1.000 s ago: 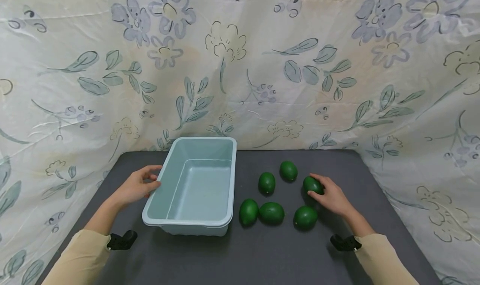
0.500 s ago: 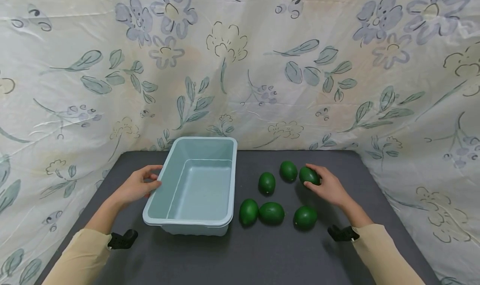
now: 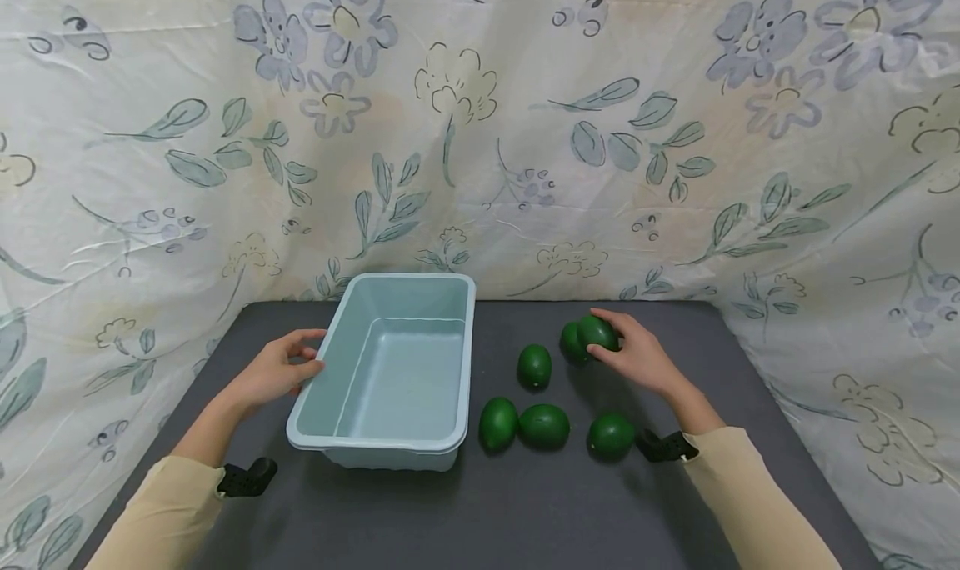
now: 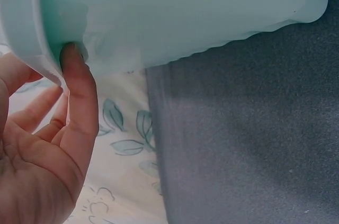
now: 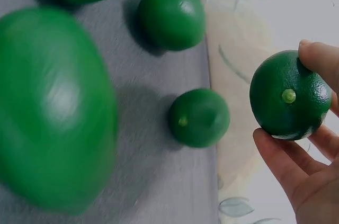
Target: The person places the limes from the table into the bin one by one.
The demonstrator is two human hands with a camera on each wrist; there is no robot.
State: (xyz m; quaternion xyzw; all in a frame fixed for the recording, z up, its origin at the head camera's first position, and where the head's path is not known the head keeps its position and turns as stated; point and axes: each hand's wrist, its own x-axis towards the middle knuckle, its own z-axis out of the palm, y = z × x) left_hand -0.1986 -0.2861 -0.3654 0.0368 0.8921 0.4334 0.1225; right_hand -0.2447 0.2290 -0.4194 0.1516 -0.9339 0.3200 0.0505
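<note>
Beyond both my hands hangs the floral cloth (image 3: 480,95), printed with pale leaves and flowers, reaching out past my grips on either side. The dark table (image 3: 525,512) spreads beneath them. Just right of my left hand's fingertips sits the light blue-green bin (image 3: 378,447), well to the left of my right hand's hold; I see its bare floor. My beige sleeves (image 3: 750,495) end behind each hand, above the wrists.

My left hand (image 3: 281,366) holds the bin at its left rim, fingers bent; the left wrist view shows one fingertip under the lip, against the outer wall. My right hand (image 3: 637,349) grips a green fruit (image 5: 286,97) between thumb and fingers, its pale stem spot facing the wrist camera.

Just left of that grip lies the closest fruit (image 3: 572,343), partly covered by the held one from above; the right wrist view shows a gap between them. Farther left and a little nearer me is an upright-looking fruit (image 3: 534,367). Nearer still, left of the grip, a sideways fruit (image 3: 543,427) lies right beside the leftmost fruit (image 3: 497,425), close to the bin. Toward me from the grip lies the nearside fruit (image 3: 611,435). Black wrist pieces (image 3: 667,447) sit behind both my hands.
</note>
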